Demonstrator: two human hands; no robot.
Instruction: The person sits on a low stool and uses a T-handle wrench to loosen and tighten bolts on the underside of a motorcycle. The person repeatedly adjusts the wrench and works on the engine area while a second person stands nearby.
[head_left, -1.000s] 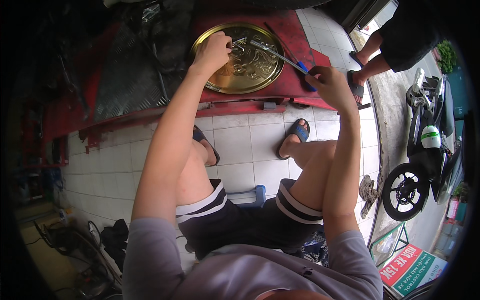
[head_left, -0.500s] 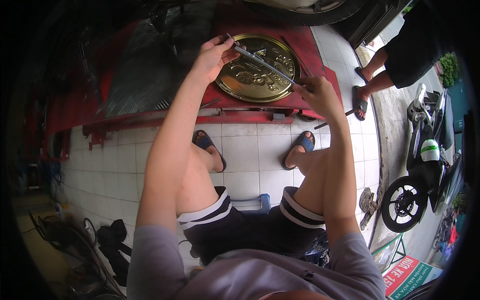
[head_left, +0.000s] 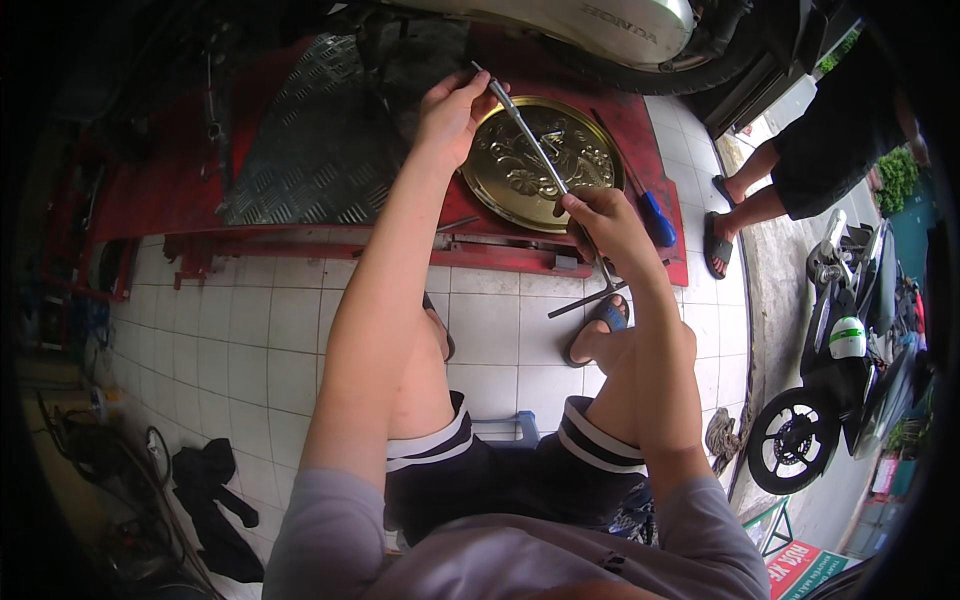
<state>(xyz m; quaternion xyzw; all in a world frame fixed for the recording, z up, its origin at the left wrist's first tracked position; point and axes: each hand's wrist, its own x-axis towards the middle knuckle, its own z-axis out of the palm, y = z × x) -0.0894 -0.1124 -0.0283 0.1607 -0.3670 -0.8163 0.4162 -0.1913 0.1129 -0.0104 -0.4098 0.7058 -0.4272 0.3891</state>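
Observation:
Both hands hold a long silver T-handle wrench slantwise above the round gold embossed tray. My left hand is closed around its far end, and a thin tip pokes out past the thumb. Lower down, my right hand grips the shaft. Below that hand the dark crossbar of the wrench shows over the tiles. The tray lies on a red work platform. Beside its right rim is a screwdriver with a blue handle.
A motorcycle stands over the platform's far side, near a tread plate. At right are another person's sandalled feet and a parked motorbike. A blue stool sits beneath me; black cloth lies on the left floor.
The wrench now points more steeply toward me, with my right hand lower and its crossbar in plain sight. The view has shifted, bringing the blue screwdriver handle and more of the motorcycle into sight.

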